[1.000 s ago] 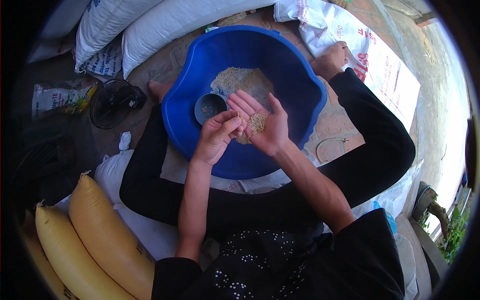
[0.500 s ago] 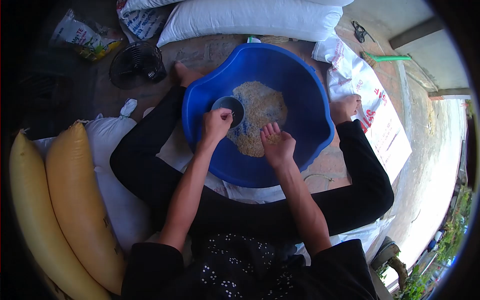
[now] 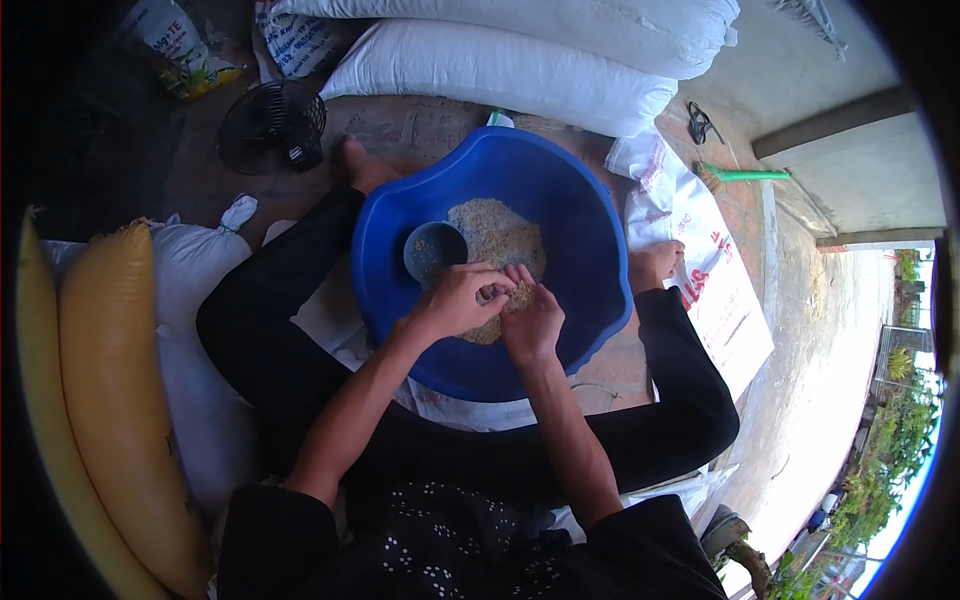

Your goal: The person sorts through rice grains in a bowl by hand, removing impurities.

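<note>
Inside a large blue tub (image 3: 590,200) lies a spread of pale grain (image 3: 495,230), with a small round dark bowl (image 3: 420,240) at its left side. A few light specks show in the bowl. My right hand (image 3: 533,325) is cupped palm up over the tub, holding a small heap of grain (image 3: 520,297). My left hand (image 3: 460,303) reaches over to that palm, thumb and fingertips pinched together at the edge of the heap. Whatever sits between those fingertips is too small to make out.
My bent legs (image 3: 290,370) flank the tub. Full white sacks (image 3: 500,75) lie behind it and yellow sacks (image 3: 110,400) stand at left. A black fan (image 3: 272,128), a printed white sack (image 3: 715,270) and a green-handled broom (image 3: 745,175) are on the floor.
My left hand has moved from above the bowl, rightward to my right palm. The right hand still holds grain, its fingers more curled. The whole view has shifted slightly.
</note>
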